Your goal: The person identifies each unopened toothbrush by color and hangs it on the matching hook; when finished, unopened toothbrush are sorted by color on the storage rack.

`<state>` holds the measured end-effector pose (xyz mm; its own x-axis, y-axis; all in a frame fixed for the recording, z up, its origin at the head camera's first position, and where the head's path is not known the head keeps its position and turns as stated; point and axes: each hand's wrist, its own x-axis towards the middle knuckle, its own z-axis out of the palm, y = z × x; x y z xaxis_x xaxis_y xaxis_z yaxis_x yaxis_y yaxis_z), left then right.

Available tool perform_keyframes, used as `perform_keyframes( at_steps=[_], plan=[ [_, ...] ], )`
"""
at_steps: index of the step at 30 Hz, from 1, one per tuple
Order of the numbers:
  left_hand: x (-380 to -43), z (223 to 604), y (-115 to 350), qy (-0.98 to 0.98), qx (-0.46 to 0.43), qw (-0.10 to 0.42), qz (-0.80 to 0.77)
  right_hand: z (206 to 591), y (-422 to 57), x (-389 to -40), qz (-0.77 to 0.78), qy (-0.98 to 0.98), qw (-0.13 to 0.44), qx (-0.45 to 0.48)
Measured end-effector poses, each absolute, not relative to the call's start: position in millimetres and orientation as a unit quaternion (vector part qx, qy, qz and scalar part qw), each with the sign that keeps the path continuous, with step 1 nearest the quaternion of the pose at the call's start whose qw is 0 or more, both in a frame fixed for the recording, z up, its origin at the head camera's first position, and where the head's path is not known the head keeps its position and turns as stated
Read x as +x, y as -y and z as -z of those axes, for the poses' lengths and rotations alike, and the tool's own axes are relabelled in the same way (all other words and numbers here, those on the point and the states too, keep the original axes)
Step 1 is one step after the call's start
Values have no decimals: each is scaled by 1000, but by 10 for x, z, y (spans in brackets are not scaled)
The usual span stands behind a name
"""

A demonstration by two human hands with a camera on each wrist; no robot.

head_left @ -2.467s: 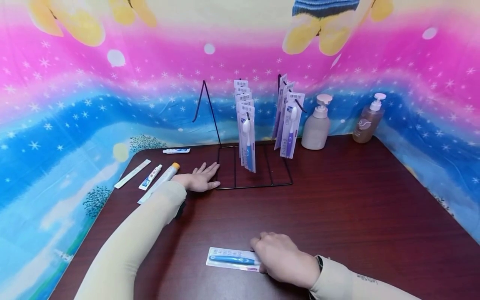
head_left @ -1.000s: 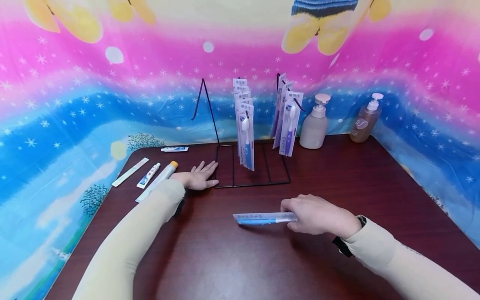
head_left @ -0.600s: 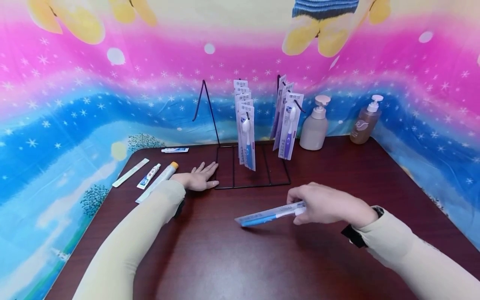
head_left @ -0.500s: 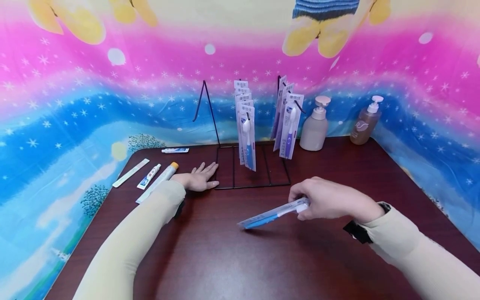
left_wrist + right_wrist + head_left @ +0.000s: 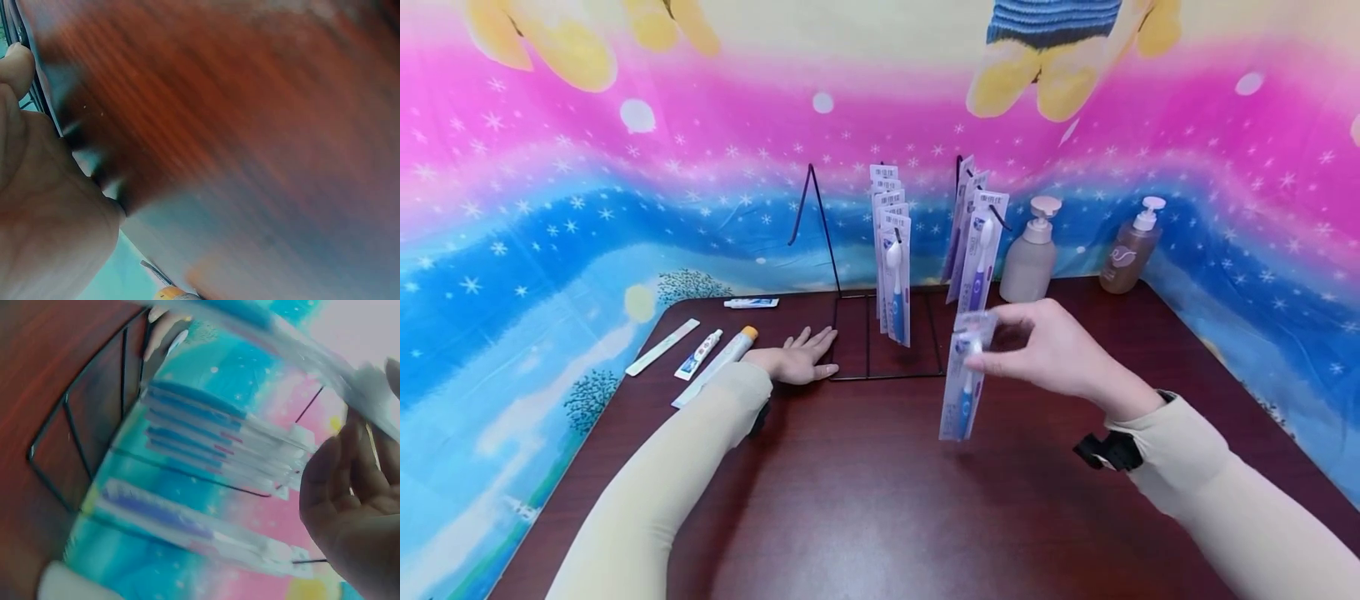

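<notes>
In the head view my right hand [image 5: 1060, 350] pinches the top of a packaged blue toothbrush [image 5: 959, 400], which hangs nearly upright above the table, in front of the rack's right side. My left hand [image 5: 797, 357] lies flat with fingers spread, at the left edge of the black wire rack [image 5: 868, 367]. On the rack's middle hook hang several packaged blue toothbrushes [image 5: 898, 292]. Its right hook bears several packs, with a purple toothbrush [image 5: 981, 258] foremost. The left hook [image 5: 797, 208] carries nothing. In the right wrist view the held pack is blurred close to the camera.
Left of the rack lie a yellow-capped tube [image 5: 721, 367], a small toothpaste tube [image 5: 698, 355], a thin white packet [image 5: 662, 347] and another small tube [image 5: 751, 303]. At the back right stand a grey pump bottle [image 5: 1028, 260] and a brown pump bottle [image 5: 1131, 255].
My right hand has picked the blue toothbrush pack up off the table and moved it toward the rack. The pack has swung from flat to nearly upright. My left hand has stayed put.
</notes>
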<state>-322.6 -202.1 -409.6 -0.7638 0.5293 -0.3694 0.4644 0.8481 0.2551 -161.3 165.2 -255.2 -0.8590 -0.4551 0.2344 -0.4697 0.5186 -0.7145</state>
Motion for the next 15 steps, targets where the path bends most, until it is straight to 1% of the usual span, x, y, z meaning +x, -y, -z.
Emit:
perform_keyframes(
  at_steps=[5,11,15],
  plan=[
    [-3237,4116,2040,-935,264,224,-71,2482,-1397,-1680,-517,818,32,249],
    [-3233,4115,2040,-934,265,228,-72,2567,-1128,-1991,-490,823,95,271],
    [-3229,4079,2022,-934,266,224,-75,2543,-1016,-2146,-464,831,128,279]
  ],
)
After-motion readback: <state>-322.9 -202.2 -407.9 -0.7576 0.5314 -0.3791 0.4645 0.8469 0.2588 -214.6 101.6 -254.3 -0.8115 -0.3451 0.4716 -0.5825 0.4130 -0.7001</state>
